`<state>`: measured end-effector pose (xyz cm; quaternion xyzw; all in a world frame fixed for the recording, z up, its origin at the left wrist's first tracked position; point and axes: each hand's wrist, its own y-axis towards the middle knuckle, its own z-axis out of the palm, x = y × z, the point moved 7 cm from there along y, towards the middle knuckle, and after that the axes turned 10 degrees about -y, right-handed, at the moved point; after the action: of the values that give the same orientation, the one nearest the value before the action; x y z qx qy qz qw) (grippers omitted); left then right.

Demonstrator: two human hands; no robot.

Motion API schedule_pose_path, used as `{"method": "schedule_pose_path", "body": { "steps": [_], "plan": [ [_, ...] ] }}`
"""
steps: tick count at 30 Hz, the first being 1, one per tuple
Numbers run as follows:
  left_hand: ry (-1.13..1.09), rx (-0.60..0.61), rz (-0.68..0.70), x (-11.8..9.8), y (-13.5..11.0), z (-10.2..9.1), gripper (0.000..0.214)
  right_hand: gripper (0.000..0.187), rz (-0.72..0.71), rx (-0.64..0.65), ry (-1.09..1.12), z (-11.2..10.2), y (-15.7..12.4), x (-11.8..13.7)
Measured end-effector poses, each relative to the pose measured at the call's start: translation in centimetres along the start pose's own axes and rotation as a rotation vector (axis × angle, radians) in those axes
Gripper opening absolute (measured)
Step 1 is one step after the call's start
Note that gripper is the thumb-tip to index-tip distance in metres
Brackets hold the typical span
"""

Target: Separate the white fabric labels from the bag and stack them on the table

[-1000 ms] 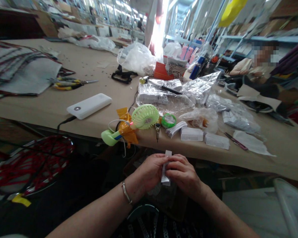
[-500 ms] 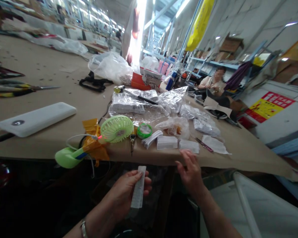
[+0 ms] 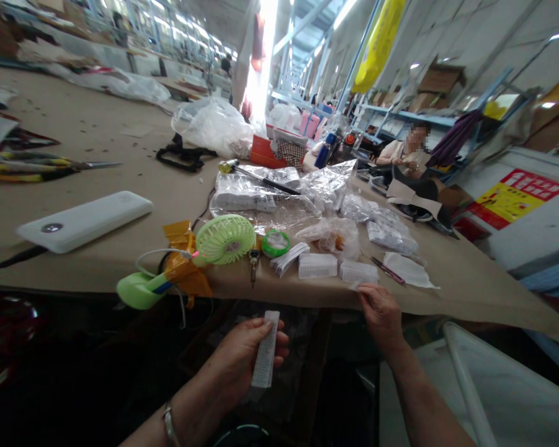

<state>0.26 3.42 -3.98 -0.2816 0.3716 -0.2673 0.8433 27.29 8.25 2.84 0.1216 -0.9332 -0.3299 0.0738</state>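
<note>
My left hand (image 3: 251, 347) is closed around a narrow white printed label (image 3: 265, 354), held upright below the table edge with the thumb across its top. At the table's front edge, my right hand (image 3: 382, 311) pinches a thin white label (image 3: 356, 286) at the near side of the right label stack (image 3: 358, 272). Beside that stack lies a second stack of printed labels (image 3: 317, 266). Farther left, a fanned bunch of labels (image 3: 289, 257) leans loosely. To the right of the stacks are a dark red pen-like tool (image 3: 388, 271) and a white paper piece (image 3: 416, 270).
A green fan (image 3: 226, 239), taped at the table edge, stands left beside a small metal-tipped tool (image 3: 254, 268) and a green tape roll (image 3: 275, 243). Farther left lies a white power bank (image 3: 86, 221). Behind are clear plastic packs (image 3: 255, 192) and a hammer (image 3: 260, 179). A person (image 3: 407, 152) sits beyond.
My right hand has gone from spread fingers over the right stack to a pinch at its near edge, drawing a label toward me. My left hand keeps its label, and the view shifts slightly.
</note>
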Motion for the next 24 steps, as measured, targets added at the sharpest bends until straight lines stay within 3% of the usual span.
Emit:
{"method": "schedule_pose_path", "body": {
  "steps": [3, 5, 8, 10, 12, 17, 24],
  "plan": [
    [0.011, 0.036, 0.010, 0.2, 0.0, 0.2, 0.011, 0.009, 0.124, -0.138, 0.164, -1.8, 0.4, 1.4],
    [0.007, 0.060, 0.004, 0.3, 0.0, 0.4, 0.013, 0.008, 0.117, -0.200, 0.324, -2.7, 0.7, 4.4],
    [-0.061, 0.133, 0.007, 0.3, -0.1, 1.1, 0.013, 0.018, -0.152, -0.121, 0.569, -2.9, 1.0, 11.8],
    [-0.136, 0.220, 0.042, -0.1, -0.4, 1.7, 0.010, 0.021, -0.357, -0.024, 0.571, -2.2, 0.4, 16.3],
    [-0.201, 0.281, 0.082, -0.5, -0.7, 2.0, 0.010, 0.018, -0.467, 0.030, 0.546, -1.2, -0.3, 19.0],
    [-0.273, 0.237, 0.106, -1.0, -0.8, 0.8, 0.006, 0.015, -0.554, 0.101, 0.533, 0.4, -1.1, 20.4],
    [-0.303, 0.194, 0.127, -0.8, -0.8, 0.5, 0.006, 0.013, -0.610, 0.154, 0.510, 0.3, -1.2, 20.3]
  ]
}}
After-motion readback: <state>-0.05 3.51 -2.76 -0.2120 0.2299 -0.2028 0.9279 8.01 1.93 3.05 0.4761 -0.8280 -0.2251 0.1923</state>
